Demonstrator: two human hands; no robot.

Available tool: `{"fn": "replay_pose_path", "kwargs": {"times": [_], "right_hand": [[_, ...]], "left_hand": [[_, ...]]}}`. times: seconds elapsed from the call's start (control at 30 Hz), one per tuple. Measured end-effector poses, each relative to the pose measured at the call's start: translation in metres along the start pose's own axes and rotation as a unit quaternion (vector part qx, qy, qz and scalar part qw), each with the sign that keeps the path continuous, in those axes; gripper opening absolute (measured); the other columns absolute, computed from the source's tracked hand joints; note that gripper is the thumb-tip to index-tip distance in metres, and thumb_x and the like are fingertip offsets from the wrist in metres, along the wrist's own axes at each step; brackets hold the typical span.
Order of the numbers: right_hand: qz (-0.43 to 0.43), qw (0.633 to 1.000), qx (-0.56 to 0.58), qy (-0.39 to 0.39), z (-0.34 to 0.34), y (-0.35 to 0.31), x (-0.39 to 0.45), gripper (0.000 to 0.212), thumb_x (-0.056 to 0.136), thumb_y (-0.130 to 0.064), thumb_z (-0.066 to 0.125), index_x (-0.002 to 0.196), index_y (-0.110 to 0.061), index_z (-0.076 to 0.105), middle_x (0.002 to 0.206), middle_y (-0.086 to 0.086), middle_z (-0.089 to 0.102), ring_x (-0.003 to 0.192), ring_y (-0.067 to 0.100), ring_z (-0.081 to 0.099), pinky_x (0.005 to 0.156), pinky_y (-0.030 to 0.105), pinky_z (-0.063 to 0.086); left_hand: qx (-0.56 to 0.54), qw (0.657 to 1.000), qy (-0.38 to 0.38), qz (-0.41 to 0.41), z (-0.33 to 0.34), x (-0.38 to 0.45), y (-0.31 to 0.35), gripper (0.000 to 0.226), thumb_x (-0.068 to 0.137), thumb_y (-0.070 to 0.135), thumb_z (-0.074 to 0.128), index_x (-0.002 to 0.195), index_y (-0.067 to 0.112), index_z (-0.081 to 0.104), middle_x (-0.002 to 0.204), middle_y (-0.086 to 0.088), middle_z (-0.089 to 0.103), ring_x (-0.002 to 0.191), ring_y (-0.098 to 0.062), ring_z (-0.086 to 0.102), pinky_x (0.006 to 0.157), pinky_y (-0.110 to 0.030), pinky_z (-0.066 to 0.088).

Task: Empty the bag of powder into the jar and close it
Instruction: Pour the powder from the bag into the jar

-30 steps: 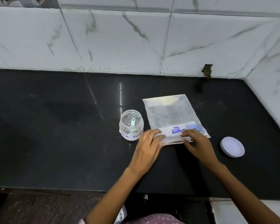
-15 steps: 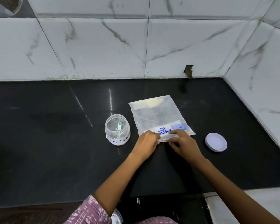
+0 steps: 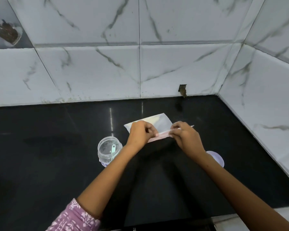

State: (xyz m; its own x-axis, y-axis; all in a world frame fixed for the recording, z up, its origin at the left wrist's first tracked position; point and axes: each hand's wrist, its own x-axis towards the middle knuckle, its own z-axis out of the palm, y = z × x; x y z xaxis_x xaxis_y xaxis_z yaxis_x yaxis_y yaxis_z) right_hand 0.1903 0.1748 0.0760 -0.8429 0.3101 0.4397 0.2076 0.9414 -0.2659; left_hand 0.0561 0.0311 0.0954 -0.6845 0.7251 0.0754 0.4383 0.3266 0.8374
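The fingers [image 3: 154, 133] of both hands pinched the pink zip strip of the clear plastic powder bag [image 3: 158, 123], lifted off the black worktop [image 3: 57, 164]. Opening was in hand; next, I judge, pulling the seal apart, then pouring into the open clear jar [image 3: 109, 151] at the left.

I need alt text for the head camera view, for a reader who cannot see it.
Two hands, left hand and right hand, pinch the near edge of a clear bag on a black counter. An open jar stands to its left; a white lid lies to the right.
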Motion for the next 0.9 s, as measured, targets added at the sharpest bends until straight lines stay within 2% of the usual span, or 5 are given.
{"fn": "replay_pose_path", "kwargs": {"times": [0.27,0.43,0.63,0.77,0.9], "right_hand": [[-0.019,0.996,-0.005,0.088,-0.061,0.004,0.062,0.008,0.086,-0.011,0.064,0.088,-0.011,0.072,0.099,0.003,0.068,0.089,0.022,0.063,0.063,0.036,0.053],[-0.001,0.995,0.090,0.030,-0.087,0.014,0.093,0.009,0.085,-0.002,0.062,0.086,-0.004,0.070,0.089,0.007,0.069,0.083,0.024,0.064,0.077,0.039,0.051],[0.010,0.984,0.174,-0.028,-0.099,0.018,0.111,0.016,0.084,-0.001,0.056,0.088,-0.005,0.070,0.090,0.002,0.067,0.079,0.009,0.062,0.070,0.006,0.043],[0.007,0.978,0.201,-0.055,-0.100,0.021,0.114,0.016,0.087,-0.022,0.063,0.082,-0.008,0.069,0.090,0.001,0.069,0.076,0.007,0.062,0.067,0.010,0.044],[0.006,0.965,0.248,-0.082,-0.101,0.023,0.104,0.010,0.086,-0.017,0.066,0.088,-0.010,0.073,0.099,-0.002,0.072,0.089,0.006,0.067,0.078,0.017,0.050]], "left_hand": [[-0.008,0.998,0.063,0.017,-0.043,0.041,0.073,0.027,0.076,-0.008,0.059,0.077,0.010,0.078,0.055,0.013,0.066,0.049,0.003,0.054,0.049,-0.007,0.040],[0.059,0.997,0.015,0.047,-0.062,0.047,0.101,0.017,0.076,-0.001,0.065,0.083,0.008,0.078,0.070,-0.005,0.071,0.064,-0.009,0.057,0.055,-0.010,0.040],[0.126,0.989,-0.019,0.079,-0.057,0.039,0.117,0.022,0.079,0.013,0.061,0.072,-0.006,0.069,0.055,-0.011,0.054,0.049,-0.012,0.038,0.048,-0.025,0.032],[0.193,0.969,-0.063,0.142,-0.045,0.027,0.125,0.012,0.075,0.019,0.076,0.077,0.007,0.075,0.073,-0.002,0.071,0.064,-0.009,0.060,0.058,-0.018,0.044],[0.253,0.943,-0.033,0.214,-0.025,0.022,0.123,0.015,0.077,0.030,0.076,0.082,0.015,0.074,0.089,0.001,0.063,0.083,-0.014,0.055,0.070,-0.028,0.045]]}}
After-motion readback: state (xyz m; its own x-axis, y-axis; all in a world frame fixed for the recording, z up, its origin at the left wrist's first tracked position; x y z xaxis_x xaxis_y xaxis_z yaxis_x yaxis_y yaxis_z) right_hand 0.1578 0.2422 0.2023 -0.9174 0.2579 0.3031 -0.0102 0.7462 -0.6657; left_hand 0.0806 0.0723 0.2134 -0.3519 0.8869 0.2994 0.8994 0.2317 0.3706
